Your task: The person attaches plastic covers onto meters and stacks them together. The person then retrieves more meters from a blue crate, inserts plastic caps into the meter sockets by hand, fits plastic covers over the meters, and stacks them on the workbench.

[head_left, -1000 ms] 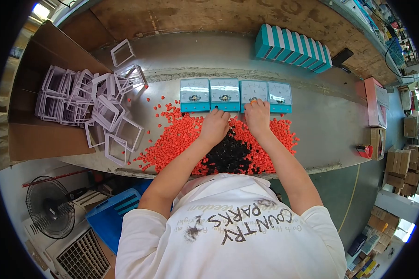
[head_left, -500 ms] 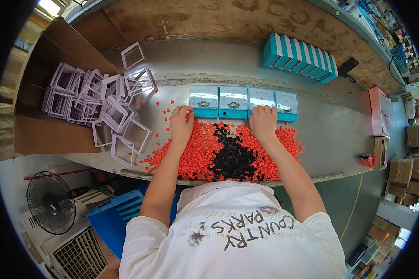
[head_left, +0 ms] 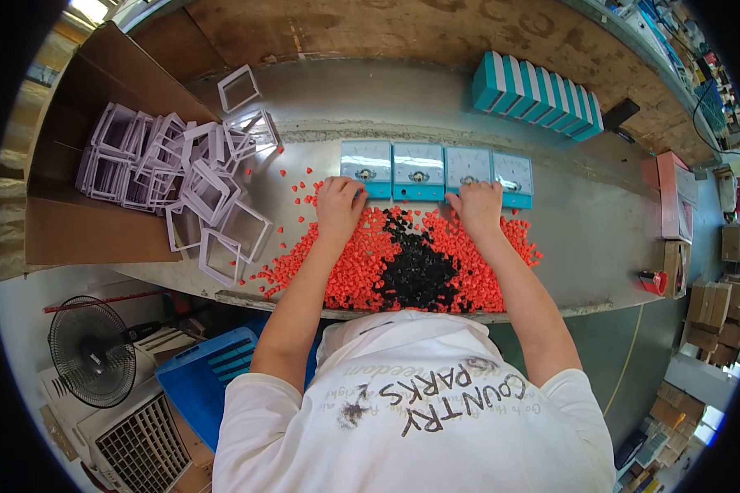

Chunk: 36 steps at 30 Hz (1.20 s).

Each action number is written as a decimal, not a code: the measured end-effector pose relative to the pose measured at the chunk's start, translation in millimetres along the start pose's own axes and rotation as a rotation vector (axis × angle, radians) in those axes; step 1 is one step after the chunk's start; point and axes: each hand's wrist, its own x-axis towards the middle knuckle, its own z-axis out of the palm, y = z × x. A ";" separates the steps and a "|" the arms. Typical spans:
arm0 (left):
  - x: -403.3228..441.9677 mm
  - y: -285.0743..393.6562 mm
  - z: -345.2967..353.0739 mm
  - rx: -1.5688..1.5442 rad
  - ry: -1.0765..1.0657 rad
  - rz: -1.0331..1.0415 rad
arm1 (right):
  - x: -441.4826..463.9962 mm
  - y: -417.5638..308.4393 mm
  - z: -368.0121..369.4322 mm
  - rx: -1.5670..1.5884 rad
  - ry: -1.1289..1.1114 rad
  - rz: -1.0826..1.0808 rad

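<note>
Four teal-and-clear panel meters stand in a row: a first meter (head_left: pixel 366 160), a second meter (head_left: pixel 418 163), a third meter (head_left: pixel 469 160) and a fourth meter (head_left: pixel 513 171). My left hand (head_left: pixel 339 209) is closed at the first meter's teal base, a small red plastic piece showing at its fingertips. My right hand (head_left: pixel 478 205) has its fingers bent over the lower edge of the third and fourth meters; what they pinch, if anything, is hidden. Below both hands spreads a pile of small red pieces (head_left: pixel 349 267), with black pieces (head_left: pixel 415 275) in its middle.
Pale square frames (head_left: pixel 214 197) spill from a cardboard box (head_left: pixel 99 238) at the left. A row of teal-and-white units (head_left: pixel 534 94) stands against the wooden back board. A pink box (head_left: pixel 674 197) is at the right end. Below the bench are a fan (head_left: pixel 90 352) and a blue crate (head_left: pixel 197 374).
My left hand has shifted right onto the first meter's base. My right hand has slid slightly right, uncovering the third meter's lower middle. The whole view has moved a little.
</note>
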 end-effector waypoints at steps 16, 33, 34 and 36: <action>1.4 6.8 11.8 0.200 -0.110 -0.062 | -48.4 -23.2 18.3 0.042 -0.008 -0.096; -1.2 30.1 10.2 0.023 -0.055 0.123 | -19.2 11.1 2.0 0.244 0.196 0.166; -3.1 30.0 10.4 0.026 -0.056 0.124 | -15.5 11.7 2.9 0.203 0.182 0.151; -7.4 29.1 12.3 -0.004 -0.134 0.074 | -13.5 11.0 4.2 0.161 0.169 0.134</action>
